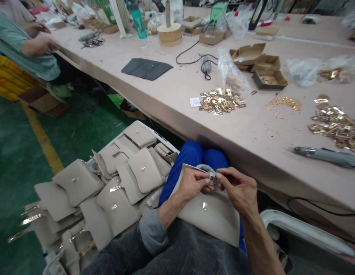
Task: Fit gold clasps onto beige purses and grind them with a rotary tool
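Note:
A beige handbag [216, 215] lies across my lap, with a shiny metal lock [205, 206] on its front. My left hand [193, 185] is closed, thumb and fingers pinching a small metal clasp plate [212, 178] at the bag's upper edge. Close beside it, my right hand [237, 187] has its thumb and forefinger pressed together near the plate; whatever they hold is too small to make out. Behind the fingers a clear plastic-wrapped loop [205, 168] shows in part.
Beige handbags [115, 208] fill a white-rimmed bin on my left. On the table [177, 99] are gold metal plates [221, 101], tiny gold pieces [284, 103], more metal plates [336, 128] and a grey electric screwdriver [328, 156]. Another person [31, 49] stands far left. A white-rimmed tub [309, 229] is at right.

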The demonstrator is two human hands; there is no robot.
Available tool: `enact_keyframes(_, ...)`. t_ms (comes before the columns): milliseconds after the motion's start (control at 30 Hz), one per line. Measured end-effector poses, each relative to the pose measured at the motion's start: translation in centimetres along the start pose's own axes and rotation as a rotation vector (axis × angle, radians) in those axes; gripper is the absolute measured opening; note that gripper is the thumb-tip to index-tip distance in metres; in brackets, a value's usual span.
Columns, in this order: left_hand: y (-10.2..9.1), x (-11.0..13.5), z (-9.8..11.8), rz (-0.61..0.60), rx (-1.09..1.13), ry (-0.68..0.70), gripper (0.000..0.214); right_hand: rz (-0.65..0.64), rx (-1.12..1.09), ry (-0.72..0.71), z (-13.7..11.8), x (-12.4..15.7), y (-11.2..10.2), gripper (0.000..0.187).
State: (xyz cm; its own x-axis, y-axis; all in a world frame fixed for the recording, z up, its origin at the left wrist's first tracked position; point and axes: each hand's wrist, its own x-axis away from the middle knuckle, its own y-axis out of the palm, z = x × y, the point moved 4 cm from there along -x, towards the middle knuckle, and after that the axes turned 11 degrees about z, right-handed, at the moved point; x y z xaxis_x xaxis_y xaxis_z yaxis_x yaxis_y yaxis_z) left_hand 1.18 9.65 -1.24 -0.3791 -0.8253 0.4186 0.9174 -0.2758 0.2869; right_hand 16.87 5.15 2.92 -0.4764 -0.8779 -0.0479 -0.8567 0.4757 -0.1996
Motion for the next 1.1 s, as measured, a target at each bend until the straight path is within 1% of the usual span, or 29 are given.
enact_keyframes(100,0.0,0.1,0.1,-0.041,0.031,0.012,0.042,-0.040,0.000,-0.004,-0.3,0.1,0.6,0.017)
enact_keyframes(200,-0.1,0.0,0.0,-0.059,0.060,0.011,0.040,-0.047,0.020,-0.010,-0.3,0.2,1.0,0.016)
enact_keyframes(333,-0.2,-0.1,-0.3,-0.057,0.083,-0.004,0.039,-0.028,0.042,-0.031,-0.2,0.2,1.2,0.018)
enact_keyframes(500,-0.2,0.0,-0.4,-0.028,0.090,-0.028,0.037,-0.044,0.055,-0.023,0.4,0.2,1.3,0.020)
enact_keyframes(567,-0.2,0.1,-0.3,-0.033,0.089,-0.032,0.036,-0.054,0.080,-0.016,0.6,0.2,1.3,0.020)
enact_keyframes(667,0.0,0.3,-0.3,-0.051,0.101,-0.034,0.041,-0.055,0.111,-0.013,1.0,0.0,1.2,0.021)
enact_keyframes(733,0.1,0.4,-0.5,-0.027,0.112,-0.042,0.044,-0.059,0.131,0.000,1.2,0.0,1.1,0.023)
enact_keyframes(867,0.5,0.5,-1.1,0.093,0.109,-0.062,0.042,-0.032,0.274,0.025,1.4,0.7,0.9,0.030)
enact_keyframes(967,0.5,0.8,-1.4,0.138,0.067,-0.095,0.040,0.025,0.274,0.097,1.6,1.9,0.7,0.038)
enact_keyframes(1100,0.4,1.4,-1.3,0.090,0.005,-0.153,0.034,0.050,0.097,0.281,2.6,3.4,0.9,0.048)
